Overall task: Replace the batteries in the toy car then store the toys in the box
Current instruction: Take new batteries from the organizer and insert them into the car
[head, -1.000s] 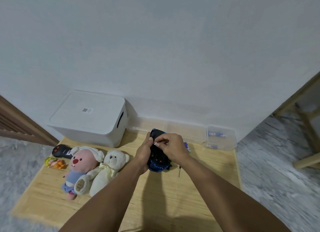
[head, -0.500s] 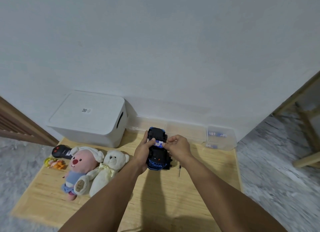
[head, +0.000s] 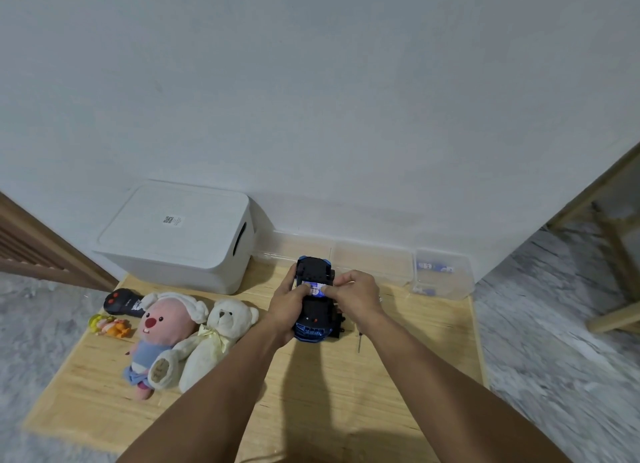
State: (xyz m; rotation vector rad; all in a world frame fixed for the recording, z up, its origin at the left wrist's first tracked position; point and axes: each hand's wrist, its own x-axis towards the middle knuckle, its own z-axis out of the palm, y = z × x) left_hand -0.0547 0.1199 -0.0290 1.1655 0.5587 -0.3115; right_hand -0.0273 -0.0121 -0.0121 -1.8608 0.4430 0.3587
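Note:
A blue and black toy car (head: 313, 315) is held upside down above the wooden table (head: 346, 393). My left hand (head: 287, 306) grips its left side, thumb on the underside. My right hand (head: 353, 298) pinches a blue and white battery (head: 314, 288) lying across the car's open underside. A white lidded storage box (head: 173, 237) stands at the back left. A pink plush (head: 162, 331), a white teddy bear (head: 214, 341), a small yellow-orange figure (head: 109, 325) and a black remote (head: 121, 302) lie at the left.
A clear plastic container (head: 441, 272) with blue batteries stands at the back right, beside flat clear lids (head: 370, 260) along the wall. A thin screwdriver (head: 359, 341) lies right of the car. A small black part (head: 341, 322) sits by the car. Wooden furniture legs (head: 613, 272) stand far right.
My right hand has moved from over the car's underside to its right side, and a blue and white battery now shows across the car's underside. The left hand kept its grip.

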